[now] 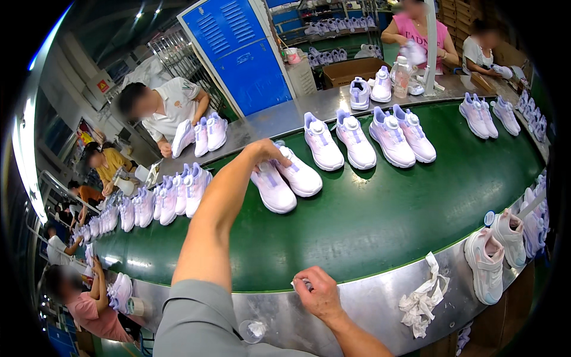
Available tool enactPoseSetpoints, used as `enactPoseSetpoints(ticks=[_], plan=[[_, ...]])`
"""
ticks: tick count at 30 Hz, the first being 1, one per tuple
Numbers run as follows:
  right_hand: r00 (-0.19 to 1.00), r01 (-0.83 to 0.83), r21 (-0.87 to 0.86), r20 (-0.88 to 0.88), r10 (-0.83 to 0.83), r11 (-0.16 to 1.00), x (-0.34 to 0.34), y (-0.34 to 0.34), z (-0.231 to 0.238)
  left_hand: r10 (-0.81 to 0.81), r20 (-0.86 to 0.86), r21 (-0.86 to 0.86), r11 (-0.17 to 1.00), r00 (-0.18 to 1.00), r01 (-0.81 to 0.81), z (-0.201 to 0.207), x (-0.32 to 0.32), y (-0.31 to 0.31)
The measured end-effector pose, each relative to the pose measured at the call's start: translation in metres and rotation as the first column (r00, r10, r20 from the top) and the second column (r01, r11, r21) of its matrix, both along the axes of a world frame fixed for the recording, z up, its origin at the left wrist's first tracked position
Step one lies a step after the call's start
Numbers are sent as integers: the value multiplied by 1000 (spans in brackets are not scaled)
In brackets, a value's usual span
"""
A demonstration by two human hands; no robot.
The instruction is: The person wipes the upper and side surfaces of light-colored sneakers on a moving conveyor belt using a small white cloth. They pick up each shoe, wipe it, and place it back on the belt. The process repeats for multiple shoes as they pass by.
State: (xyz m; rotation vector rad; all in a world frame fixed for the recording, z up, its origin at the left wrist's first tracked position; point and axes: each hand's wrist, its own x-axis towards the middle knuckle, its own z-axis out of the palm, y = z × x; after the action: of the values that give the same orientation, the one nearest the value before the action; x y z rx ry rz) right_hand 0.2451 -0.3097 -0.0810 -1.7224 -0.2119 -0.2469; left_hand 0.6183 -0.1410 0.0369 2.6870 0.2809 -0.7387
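My left arm reaches out over the green belt [369, 220]. My left hand [270, 153] is at the collars of a pair of white-and-lilac sneakers [275, 191], its fingers closed about their tops and partly hidden. The two shoes sit side by side on the belt, toes toward me. Over the near metal edge [369, 303], my right hand [321, 293] is closed, and a bit of a small white wad [295, 284] peeks out by its thumb. Below that hand stands a small clear cup [252, 331] with white stuff in it.
More white-and-lilac sneakers [401, 137] stand along the belt's far side, with a long row [168, 199] at left. Crumpled white cloth [422, 300] and a pair of white-and-pink sneakers [485, 266] lie on the near edge at right. Other people work around the belt.
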Motion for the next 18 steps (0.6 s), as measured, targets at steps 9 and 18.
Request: enactPoseSetpoints(ticks=[9,18], plan=[[1000,25,-6,3,-25,1000,1,0,-7,291,-208,-376,858,934,-351,-23,-85,38],[999,38,-9,13,-38,999,3,-2,-7,-844,77,435,507,530,744,-13,-108,52]])
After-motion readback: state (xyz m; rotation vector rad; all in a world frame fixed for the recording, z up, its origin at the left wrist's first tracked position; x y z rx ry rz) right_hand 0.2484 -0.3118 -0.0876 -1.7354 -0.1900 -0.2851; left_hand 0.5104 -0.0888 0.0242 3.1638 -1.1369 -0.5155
